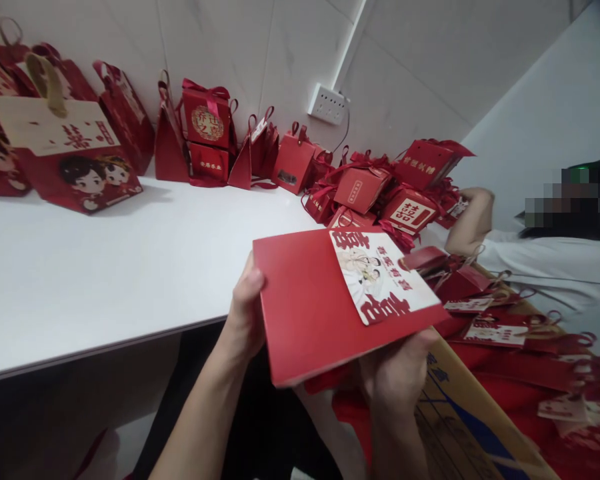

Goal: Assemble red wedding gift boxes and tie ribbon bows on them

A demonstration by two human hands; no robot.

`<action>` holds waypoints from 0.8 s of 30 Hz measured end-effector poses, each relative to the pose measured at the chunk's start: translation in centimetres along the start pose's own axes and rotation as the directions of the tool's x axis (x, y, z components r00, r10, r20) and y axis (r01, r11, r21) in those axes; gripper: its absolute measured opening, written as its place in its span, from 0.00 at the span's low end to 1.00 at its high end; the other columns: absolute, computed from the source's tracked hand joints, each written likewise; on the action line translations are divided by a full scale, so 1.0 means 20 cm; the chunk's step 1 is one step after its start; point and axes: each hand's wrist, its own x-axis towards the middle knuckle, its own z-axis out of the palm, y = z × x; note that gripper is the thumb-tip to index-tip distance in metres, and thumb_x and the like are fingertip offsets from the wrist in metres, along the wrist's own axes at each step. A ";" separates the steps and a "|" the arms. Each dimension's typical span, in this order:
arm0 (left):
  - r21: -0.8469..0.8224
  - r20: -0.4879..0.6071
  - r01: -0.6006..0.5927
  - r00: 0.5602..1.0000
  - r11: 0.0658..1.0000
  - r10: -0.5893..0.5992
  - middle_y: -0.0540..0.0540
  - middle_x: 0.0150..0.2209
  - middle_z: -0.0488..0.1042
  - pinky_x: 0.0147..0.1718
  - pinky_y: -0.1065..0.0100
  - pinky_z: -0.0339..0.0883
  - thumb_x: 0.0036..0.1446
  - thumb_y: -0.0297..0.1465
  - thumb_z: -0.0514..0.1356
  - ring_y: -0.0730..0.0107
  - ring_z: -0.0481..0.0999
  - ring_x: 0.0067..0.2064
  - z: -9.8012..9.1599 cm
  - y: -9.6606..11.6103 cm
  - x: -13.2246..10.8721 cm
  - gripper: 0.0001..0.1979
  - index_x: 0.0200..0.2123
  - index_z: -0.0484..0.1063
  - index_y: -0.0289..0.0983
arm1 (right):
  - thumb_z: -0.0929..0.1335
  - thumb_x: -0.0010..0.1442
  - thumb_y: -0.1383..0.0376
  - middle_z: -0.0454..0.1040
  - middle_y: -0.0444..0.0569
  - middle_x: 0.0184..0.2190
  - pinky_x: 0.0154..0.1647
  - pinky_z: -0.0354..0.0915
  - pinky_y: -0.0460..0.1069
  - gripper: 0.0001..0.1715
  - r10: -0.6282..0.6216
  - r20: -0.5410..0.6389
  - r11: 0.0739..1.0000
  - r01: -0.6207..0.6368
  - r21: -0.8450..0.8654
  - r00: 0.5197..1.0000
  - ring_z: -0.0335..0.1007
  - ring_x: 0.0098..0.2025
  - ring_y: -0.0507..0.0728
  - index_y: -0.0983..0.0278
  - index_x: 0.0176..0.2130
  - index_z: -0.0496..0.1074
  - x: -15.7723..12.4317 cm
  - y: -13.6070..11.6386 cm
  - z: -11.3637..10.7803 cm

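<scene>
Between my two hands a red gift box (305, 300) is held up, tilted, over the table's front edge. A white flap printed with a couple and large red characters covers its right part. My left hand (249, 303) grips the box's left side, thumb on the near face. Under its lower right edge, my right hand (403, 367) is closed on it from below, with most of its fingers hidden behind or beneath the box. Just beyond the box lies a pile of small red boxes with ribbons (363, 187).
Red gift bags (80, 157) and boxes (207, 127) stand along the back of the white table (105, 280). On the wall is a power strip (329, 105). At right, a cardboard carton (473, 413) holds many red bags (510, 360). A person in a white sleeve (545, 260) is beyond it.
</scene>
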 end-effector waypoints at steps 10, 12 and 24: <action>-0.400 0.105 0.572 0.805 0.716 -0.584 0.46 0.21 0.75 0.30 0.69 0.72 0.56 0.48 0.53 0.63 0.78 0.33 0.04 -0.03 0.03 0.22 0.30 0.70 0.33 | 0.69 0.49 0.46 0.72 0.44 0.17 0.21 0.71 0.52 0.22 -0.017 -0.043 0.999 0.018 0.029 0.999 0.74 0.22 0.59 0.61 0.32 0.72 -0.02 -0.05 0.03; -0.407 0.135 0.579 0.803 0.707 -0.580 0.46 0.20 0.74 0.26 0.73 0.70 0.59 0.48 0.49 0.66 0.78 0.30 0.04 -0.03 0.04 0.24 0.30 0.71 0.32 | 0.68 0.52 0.46 0.72 0.44 0.16 0.26 0.72 0.55 0.21 -0.017 0.013 0.999 0.017 0.028 1.000 0.75 0.25 0.61 0.61 0.32 0.72 -0.02 -0.05 0.02; -0.164 0.030 0.019 0.999 0.986 -0.014 0.44 0.43 0.76 0.45 0.59 0.70 0.45 0.43 0.61 0.51 0.72 0.50 0.04 -0.02 -0.01 0.19 0.38 0.71 0.38 | 0.69 0.49 0.46 0.78 0.51 0.33 0.39 0.71 0.55 0.32 -0.080 -0.011 0.994 0.081 0.068 0.997 0.75 0.40 0.62 0.63 0.47 0.70 0.04 -0.02 0.00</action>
